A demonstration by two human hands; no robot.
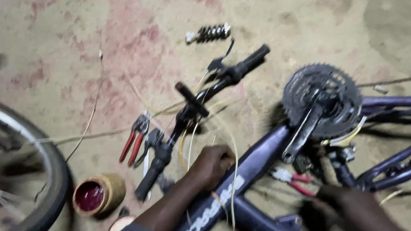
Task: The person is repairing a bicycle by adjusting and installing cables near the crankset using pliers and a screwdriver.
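Note:
A dark purple bicycle frame lies on the ground with its black chainring and crank facing up. My left hand is a closed fist resting on the frame's sloping tube, and a thin pale cable runs down from the fist. The black handlebar with its grips and brake levers lies just beyond that hand. My right hand is low at the bottom right, close to the frame's lower tubes. It is dark and blurred, so its fingers cannot be made out.
Red-handled pliers lie left of the handlebar, and a second red-handled tool lies under the frame. A round tin of red stuff, a coil spring, loose wires and a bicycle wheel lie on the dusty floor.

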